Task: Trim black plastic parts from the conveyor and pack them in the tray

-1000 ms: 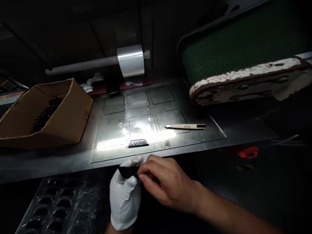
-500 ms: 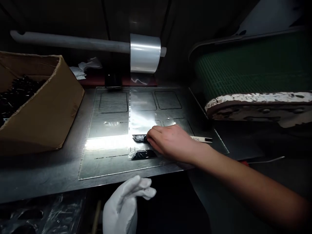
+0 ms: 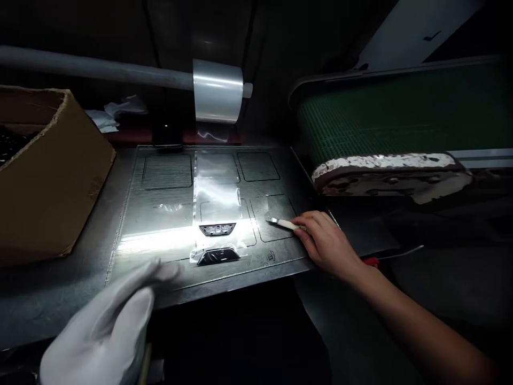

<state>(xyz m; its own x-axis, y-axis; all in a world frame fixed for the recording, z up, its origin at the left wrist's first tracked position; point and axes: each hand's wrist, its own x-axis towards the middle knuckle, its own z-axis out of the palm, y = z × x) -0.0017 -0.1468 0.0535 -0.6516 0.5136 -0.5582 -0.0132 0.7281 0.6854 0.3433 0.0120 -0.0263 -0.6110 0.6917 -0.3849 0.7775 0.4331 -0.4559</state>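
Observation:
On the right of the work mat (image 3: 168, 214), my bare right hand (image 3: 323, 238) grips a white-handled knife (image 3: 285, 223), its metal tip pointing left. My left hand (image 3: 108, 331), in a white glove, is over the mat's front left edge with fingers apart and nothing in them. A strip of clear film (image 3: 218, 190) runs down the mat. At its lower end lies a small dark trapezoid part (image 3: 217, 230), its detailed side up. Just in front of that sits a glossy black trapezoid piece (image 3: 218, 256) on clear film.
A film roll (image 3: 218, 91) hangs on a bar (image 3: 96, 69) at the back. An open cardboard box (image 3: 52, 182) of dark parts stands at left. The green conveyor belt (image 3: 385, 123) rises at right. A red-handled tool (image 3: 372, 262) lies beyond my right wrist.
My right hand has moved right, away from the small dark part, and now holds the knife. My left hand has moved left and over the mat's edge. The camera view has shifted right.

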